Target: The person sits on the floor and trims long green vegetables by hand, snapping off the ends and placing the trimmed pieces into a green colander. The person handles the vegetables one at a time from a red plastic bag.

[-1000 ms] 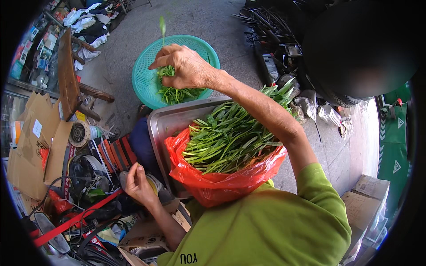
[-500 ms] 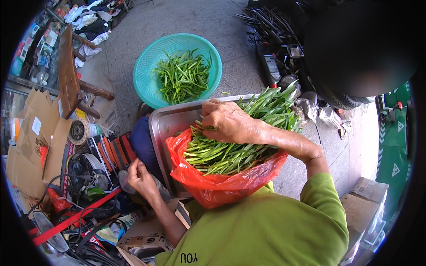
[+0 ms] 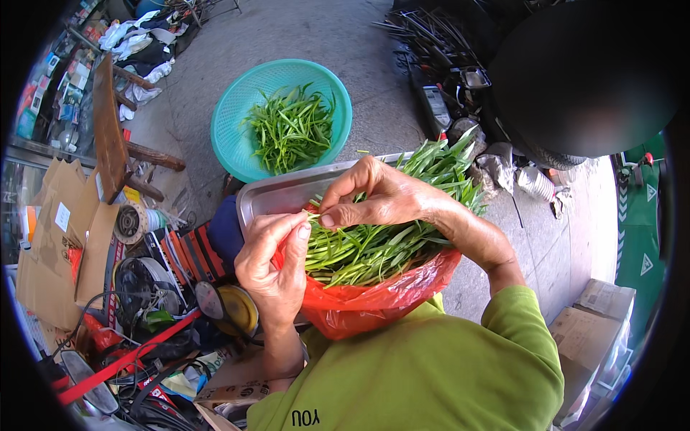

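My left hand (image 3: 277,255) and my right hand (image 3: 377,195) meet above the bag, each pinching a thin piece of green stem (image 3: 313,215) between thumb and fingers. Below them a thick bunch of water spinach (image 3: 359,258) lies in an open red plastic bag (image 3: 359,316), stems toward the left and leaves toward the far right. The bag rests over a metal tray (image 3: 253,195), most of which it hides. Beyond the tray stands a turquoise plastic colander (image 3: 226,140), with a heap of leafy pieces (image 3: 291,129) inside.
On the left are a wooden stool (image 3: 109,136), flattened cardboard (image 3: 54,237), a wire spool (image 3: 131,223) and cluttered cables. Metal rods (image 3: 431,36) and tools lie at the far right. Cardboard boxes (image 3: 589,330) sit to the near right.
My left hand has come up from the left side to meet my right. The right hand has turned, opening its grasp into a pinch. The view has shifted slightly.
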### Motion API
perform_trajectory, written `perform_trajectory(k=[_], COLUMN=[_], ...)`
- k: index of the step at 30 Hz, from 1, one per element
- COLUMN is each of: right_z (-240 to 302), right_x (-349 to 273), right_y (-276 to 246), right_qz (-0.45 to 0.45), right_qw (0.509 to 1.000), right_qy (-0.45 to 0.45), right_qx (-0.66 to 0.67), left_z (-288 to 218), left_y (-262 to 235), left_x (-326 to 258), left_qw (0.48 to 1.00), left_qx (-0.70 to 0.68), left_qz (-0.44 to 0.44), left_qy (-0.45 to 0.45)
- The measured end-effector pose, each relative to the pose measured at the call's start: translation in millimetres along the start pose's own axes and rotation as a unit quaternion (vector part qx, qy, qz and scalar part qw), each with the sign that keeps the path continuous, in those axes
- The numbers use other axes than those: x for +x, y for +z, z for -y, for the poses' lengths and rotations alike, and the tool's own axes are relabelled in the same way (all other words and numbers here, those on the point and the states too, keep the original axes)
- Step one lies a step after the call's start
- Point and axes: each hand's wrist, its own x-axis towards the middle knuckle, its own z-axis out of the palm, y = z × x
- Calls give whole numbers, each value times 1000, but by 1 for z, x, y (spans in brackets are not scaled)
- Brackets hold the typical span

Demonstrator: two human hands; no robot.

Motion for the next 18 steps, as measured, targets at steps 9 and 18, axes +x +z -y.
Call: perform_trajectory(k=[9, 18], right_z=[6, 32], right_x=[7, 84], right_y=[4, -30], right_qz=[-48, -165], right_qw=[980, 761], right_qy=[-58, -320], right_qx=[-184, -539], left_z=[3, 19], left_y=[1, -2], left_x=[-3, -4], left_qw=[992, 995], left_qx=[127, 57], left_qz=[-7, -42], left_qy=[11, -70])
